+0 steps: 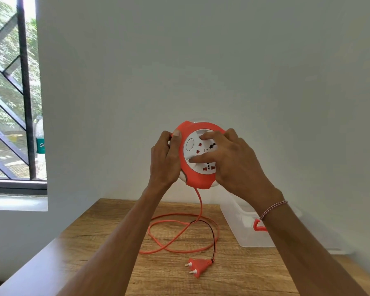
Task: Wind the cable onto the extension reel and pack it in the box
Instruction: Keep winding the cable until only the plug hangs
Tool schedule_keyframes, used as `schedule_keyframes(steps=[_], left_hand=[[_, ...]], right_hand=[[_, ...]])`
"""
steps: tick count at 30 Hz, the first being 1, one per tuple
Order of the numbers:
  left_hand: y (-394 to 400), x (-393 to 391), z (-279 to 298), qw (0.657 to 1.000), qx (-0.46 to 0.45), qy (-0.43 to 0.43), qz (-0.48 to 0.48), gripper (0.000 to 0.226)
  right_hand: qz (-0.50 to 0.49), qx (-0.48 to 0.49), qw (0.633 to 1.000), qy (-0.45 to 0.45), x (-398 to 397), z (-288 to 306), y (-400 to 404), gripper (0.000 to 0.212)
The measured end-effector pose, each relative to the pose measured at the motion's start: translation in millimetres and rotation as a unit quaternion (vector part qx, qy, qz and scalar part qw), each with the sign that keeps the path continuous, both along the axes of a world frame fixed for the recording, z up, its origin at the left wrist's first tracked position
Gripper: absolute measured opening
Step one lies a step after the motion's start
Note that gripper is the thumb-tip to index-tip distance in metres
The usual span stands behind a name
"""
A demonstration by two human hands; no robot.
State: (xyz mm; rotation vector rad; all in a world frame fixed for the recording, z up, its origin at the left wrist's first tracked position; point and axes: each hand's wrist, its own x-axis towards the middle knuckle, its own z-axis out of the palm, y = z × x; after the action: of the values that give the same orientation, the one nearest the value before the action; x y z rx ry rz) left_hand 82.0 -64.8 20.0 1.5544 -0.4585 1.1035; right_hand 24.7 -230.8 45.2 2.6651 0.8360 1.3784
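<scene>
I hold a round orange and white extension reel [198, 176] up in the air in front of the wall, its socket face toward me. My left hand [163, 159] grips its left rim with the thumb over the orange edge. My right hand [233, 161] covers the right side, with two fingers pressed on the white socket disc. An orange cable [181, 236] hangs from the reel's bottom and lies in loose loops on the wooden table [94, 242]. Its orange two-pin plug [199, 266] rests near the table's middle. A clear plastic box [244, 229] stands at the right, partly hidden by my right forearm.
The table stands against a plain white wall. A window with dark bars [26, 92] is at the far left, above a white sill. The box has an orange latch [258, 225] on its near side.
</scene>
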Motion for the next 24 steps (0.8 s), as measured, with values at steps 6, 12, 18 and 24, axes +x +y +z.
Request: schedule_keyframes(steps=[6, 12, 18, 24], left_hand=[[2.2, -3.5, 0.9, 1.0, -0.007, -0.009, -0.003, 0.041], [-1.3, -4.1, 0.9, 1.0, -0.005, -0.014, 0.003, 0.046], [-0.9, -2.9, -0.4, 1.0, -0.008, -0.016, -0.009, 0.04], [0.3, -2.8, 1.3, 1.0, -0.021, -0.015, -0.005, 0.036]], right_hand=[[-0.022, 0.06, 0.997, -0.043, -2.9, -7.5, 4.3, 0.055], [-0.064, 0.141, 0.986, -0.066, -4.3, -12.7, 10.0, 0.063], [-0.042, 0.171, 0.982, -0.062, -3.7, -7.5, 12.2, 0.075], [0.066, 0.094, 0.991, -0.068, 0.6, 4.4, -3.7, 0.027]])
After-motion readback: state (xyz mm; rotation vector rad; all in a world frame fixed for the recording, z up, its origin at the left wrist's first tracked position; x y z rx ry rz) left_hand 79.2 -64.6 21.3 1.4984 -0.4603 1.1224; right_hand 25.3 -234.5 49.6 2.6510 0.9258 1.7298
